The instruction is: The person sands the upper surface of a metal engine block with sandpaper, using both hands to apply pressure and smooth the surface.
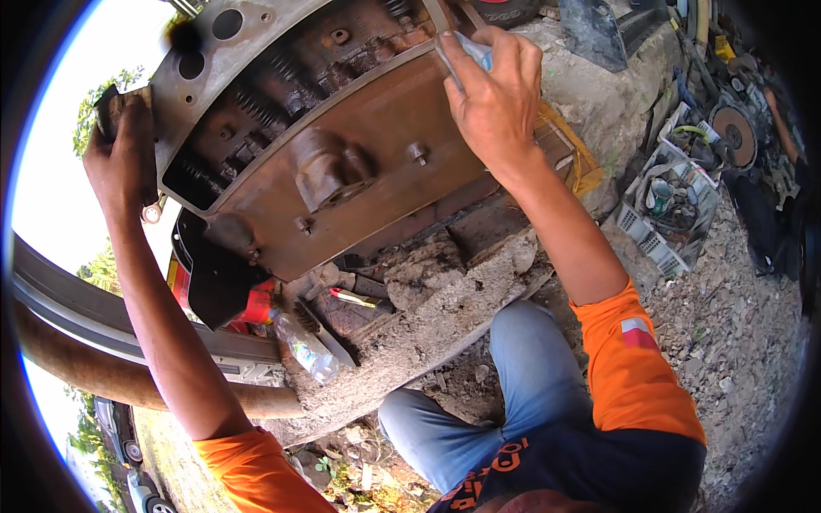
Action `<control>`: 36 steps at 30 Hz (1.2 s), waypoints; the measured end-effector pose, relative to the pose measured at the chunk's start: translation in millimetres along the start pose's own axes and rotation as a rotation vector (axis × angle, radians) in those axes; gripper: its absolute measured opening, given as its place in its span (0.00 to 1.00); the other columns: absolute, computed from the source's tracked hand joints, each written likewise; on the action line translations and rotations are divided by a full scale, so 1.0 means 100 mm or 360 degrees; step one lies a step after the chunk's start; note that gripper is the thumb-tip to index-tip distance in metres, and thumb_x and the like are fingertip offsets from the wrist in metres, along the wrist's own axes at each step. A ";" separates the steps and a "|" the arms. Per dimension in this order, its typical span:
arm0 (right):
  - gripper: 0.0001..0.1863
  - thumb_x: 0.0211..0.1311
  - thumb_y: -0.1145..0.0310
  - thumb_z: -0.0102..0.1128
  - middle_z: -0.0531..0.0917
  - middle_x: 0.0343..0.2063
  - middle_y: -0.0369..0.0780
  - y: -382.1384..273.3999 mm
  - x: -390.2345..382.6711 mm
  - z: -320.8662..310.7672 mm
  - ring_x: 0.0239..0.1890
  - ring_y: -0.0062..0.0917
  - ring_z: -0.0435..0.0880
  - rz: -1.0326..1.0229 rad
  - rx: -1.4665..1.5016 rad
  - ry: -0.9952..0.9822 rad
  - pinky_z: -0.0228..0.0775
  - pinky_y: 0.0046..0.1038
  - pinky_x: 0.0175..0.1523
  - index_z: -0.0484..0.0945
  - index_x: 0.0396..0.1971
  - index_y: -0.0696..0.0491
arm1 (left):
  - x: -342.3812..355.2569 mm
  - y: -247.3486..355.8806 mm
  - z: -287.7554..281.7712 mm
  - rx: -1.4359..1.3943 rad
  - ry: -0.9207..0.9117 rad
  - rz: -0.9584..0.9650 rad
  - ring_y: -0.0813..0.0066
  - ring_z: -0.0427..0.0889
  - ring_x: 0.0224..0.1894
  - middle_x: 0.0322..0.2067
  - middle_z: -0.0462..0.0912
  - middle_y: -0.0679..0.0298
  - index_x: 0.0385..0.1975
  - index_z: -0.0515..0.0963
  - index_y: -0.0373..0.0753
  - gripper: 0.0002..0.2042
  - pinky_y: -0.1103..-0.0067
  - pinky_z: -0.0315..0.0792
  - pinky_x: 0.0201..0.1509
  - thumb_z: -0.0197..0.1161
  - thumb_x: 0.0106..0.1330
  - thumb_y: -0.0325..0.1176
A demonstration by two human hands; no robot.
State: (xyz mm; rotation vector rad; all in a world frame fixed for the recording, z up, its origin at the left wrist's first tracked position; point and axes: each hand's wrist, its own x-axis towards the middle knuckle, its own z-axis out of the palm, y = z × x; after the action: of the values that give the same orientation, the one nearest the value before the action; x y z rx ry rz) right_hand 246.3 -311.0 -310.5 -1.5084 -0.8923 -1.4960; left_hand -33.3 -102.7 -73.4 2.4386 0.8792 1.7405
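A rust-brown engine block (385, 162) lies tilted across the top of the view. Coil springs (256, 107) show in its long open side bay, and a short round housing (329, 171) juts from its wall. At the block's upper right, my right hand (500, 103) is closed on a flat piece, pale blue and grey (473, 53), against the metal rim of the bay. My left hand (120, 162) is closed at the block's left end, with a dark object (108, 111) between thumb and fingers. What that object is, I cannot make out.
Below the block, a plastic bottle (312, 352), a wire brush (315, 325) and a red-and-yellow handled tool (359, 297) lie on a rough concrete ledge (402, 342). Right, a grey crate (667, 201) holds loose parts beside a round disc (734, 137). A curved brown pipe (128, 372) runs lower left.
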 end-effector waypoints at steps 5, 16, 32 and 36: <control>0.24 0.45 0.70 0.77 0.78 0.49 0.39 0.10 0.03 0.03 0.52 0.37 0.72 0.0024 0.0005 0.0063 0.68 0.41 0.53 0.87 0.47 0.49 | -0.05 0.09 0.03 0.0062 0.0030 0.0029 0.73 0.82 0.37 0.36 0.86 0.58 0.51 0.83 0.31 0.29 0.76 0.75 0.47 0.68 0.64 0.54; 0.29 0.40 0.74 0.78 0.80 0.49 0.39 -0.01 0.00 0.00 0.53 0.36 0.73 -0.0063 0.0075 -0.0052 0.67 0.40 0.57 0.88 0.49 0.45 | -0.03 0.06 0.02 0.0007 -0.0031 -0.0010 0.76 0.81 0.36 0.35 0.86 0.60 0.51 0.83 0.31 0.28 0.78 0.74 0.44 0.69 0.65 0.52; 0.29 0.43 0.71 0.79 0.80 0.51 0.36 0.11 0.14 -0.01 0.55 0.36 0.73 -0.0037 0.0025 -0.0055 0.66 0.41 0.54 0.86 0.52 0.42 | -0.96 0.42 0.43 0.0136 -0.0693 0.0677 0.42 0.84 0.39 0.33 0.84 0.42 0.45 0.81 0.33 0.17 0.59 0.76 0.44 0.71 0.62 0.39; 0.30 0.43 0.72 0.79 0.79 0.51 0.36 0.08 0.09 -0.03 0.55 0.36 0.73 -0.0078 0.0081 -0.0096 0.66 0.42 0.55 0.86 0.52 0.41 | -0.90 0.35 0.69 0.0228 -0.0878 0.0627 0.39 0.83 0.44 0.38 0.85 0.41 0.44 0.83 0.32 0.19 0.58 0.76 0.49 0.73 0.60 0.41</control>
State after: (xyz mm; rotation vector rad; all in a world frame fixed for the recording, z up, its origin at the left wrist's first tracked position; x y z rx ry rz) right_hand 253.1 -317.4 -301.7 -1.5114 -1.0021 -1.4580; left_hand 22.4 -152.1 -166.4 3.1089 0.4980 0.9759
